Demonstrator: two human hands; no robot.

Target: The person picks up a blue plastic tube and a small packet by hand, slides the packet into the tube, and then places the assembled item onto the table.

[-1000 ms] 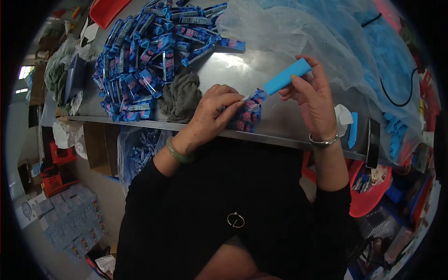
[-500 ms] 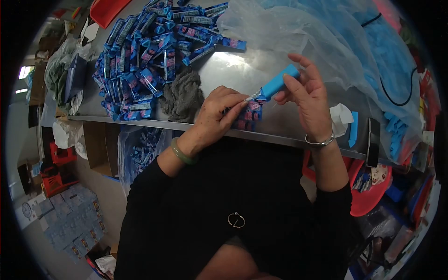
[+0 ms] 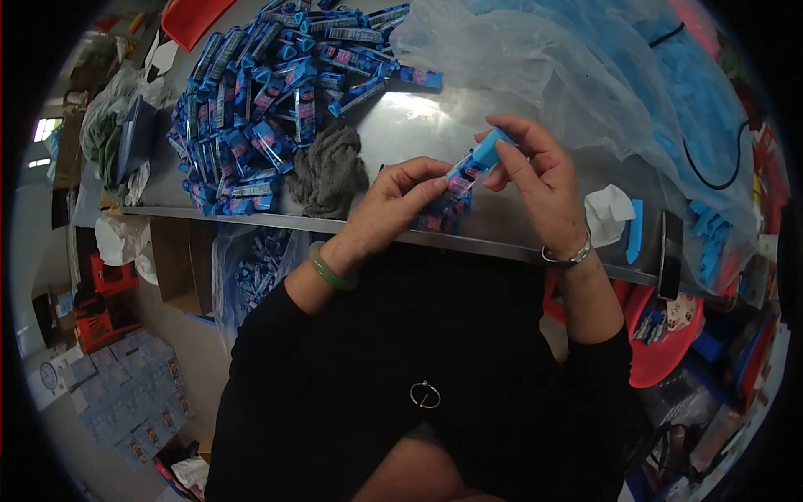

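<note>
My left hand (image 3: 397, 197) pinches the lower end of a printed clear wrapper (image 3: 465, 174) above the metal table's front edge. Into this wrapper's upper end runs a light-blue stick (image 3: 493, 146), only partly showing. My right hand (image 3: 539, 171) grips the stick's upper end between thumb and fingers. Below the hands lie more printed wrappers (image 3: 443, 219), partly hidden by my left hand. A large pile of wrapped blue pieces (image 3: 242, 117) covers the table's left part, with a grey cloth (image 3: 328, 171) at its near side.
White crumpled paper (image 3: 608, 213), a loose blue stick (image 3: 636, 232) and a dark phone-like object (image 3: 669, 255) lie at the right. Clear plastic sheeting (image 3: 535, 50) spreads over the back. The metal table edge (image 3: 318, 224) runs before me; below it hangs a bag of blue pieces (image 3: 259, 268).
My right hand has moved down and left with the blue stick, and more of the stick is now inside the wrapper. The wrapper looks opened out along it.
</note>
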